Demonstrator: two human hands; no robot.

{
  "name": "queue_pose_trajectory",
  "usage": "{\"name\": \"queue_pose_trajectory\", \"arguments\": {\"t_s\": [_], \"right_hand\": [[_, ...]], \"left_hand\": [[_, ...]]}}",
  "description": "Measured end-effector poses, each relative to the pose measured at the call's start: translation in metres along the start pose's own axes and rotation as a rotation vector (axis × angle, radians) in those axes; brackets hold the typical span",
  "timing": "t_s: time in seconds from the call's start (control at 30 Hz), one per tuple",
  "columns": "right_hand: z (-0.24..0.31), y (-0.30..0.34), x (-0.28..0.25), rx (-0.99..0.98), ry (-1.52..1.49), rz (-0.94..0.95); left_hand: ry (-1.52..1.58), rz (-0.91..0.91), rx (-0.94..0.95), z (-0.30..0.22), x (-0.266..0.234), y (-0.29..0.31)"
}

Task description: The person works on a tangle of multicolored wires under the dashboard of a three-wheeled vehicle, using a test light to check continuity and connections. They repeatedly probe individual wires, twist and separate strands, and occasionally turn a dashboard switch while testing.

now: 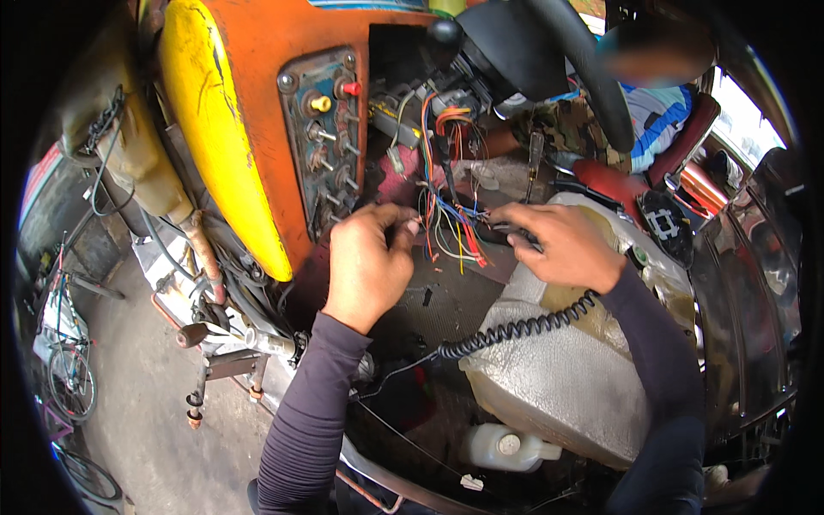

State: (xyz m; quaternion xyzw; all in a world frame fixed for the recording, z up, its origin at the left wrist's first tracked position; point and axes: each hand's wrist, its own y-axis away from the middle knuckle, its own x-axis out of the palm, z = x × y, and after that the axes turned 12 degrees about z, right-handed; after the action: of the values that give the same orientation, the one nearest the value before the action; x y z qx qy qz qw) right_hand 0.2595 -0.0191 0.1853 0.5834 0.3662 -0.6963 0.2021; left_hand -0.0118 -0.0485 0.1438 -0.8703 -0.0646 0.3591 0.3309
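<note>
A loose bundle of thin coloured wires hangs below the opened dashboard, blue, red, orange, yellow and white among them. At the bundle's left side my left hand is closed, thumb and forefinger pinched on a thin wire end. From the right, my right hand curls its fingers around a slim black tool close beside the wires; its tip is hard to make out. A coiled black cord runs up under my right wrist, and where it ends is hidden. A screwdriver stands upright just behind the wires.
An orange dash panel with a switch plate is at left, a black steering wheel above. Another person sits at far right. A silver-covered hump and a white jug lie below.
</note>
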Motion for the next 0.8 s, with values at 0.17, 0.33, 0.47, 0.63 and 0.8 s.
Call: {"name": "queue_pose_trajectory", "arguments": {"t_s": [0.17,0.33,0.47,0.63,0.8], "right_hand": [[0.032,-0.03,-0.046,-0.176,0.027,-0.661],[0.054,-0.08,-0.078,-0.26,0.244,-0.893],[0.071,-0.09,-0.084,-0.218,0.251,-0.871],[0.07,-0.095,-0.086,-0.202,0.276,-0.864],[0.062,-0.085,-0.078,-0.121,0.173,-0.773]], "left_hand": [[0.061,-0.003,-0.012,-0.004,0.003,-0.002],[0.054,0.015,-0.044,-0.008,0.006,-0.003],[0.062,0.008,-0.013,-0.005,0.008,-0.003],[0.011,0.009,0.011,-0.001,0.01,-0.002],[0.025,0.011,-0.002,-0.002,0.011,-0.003]]}}
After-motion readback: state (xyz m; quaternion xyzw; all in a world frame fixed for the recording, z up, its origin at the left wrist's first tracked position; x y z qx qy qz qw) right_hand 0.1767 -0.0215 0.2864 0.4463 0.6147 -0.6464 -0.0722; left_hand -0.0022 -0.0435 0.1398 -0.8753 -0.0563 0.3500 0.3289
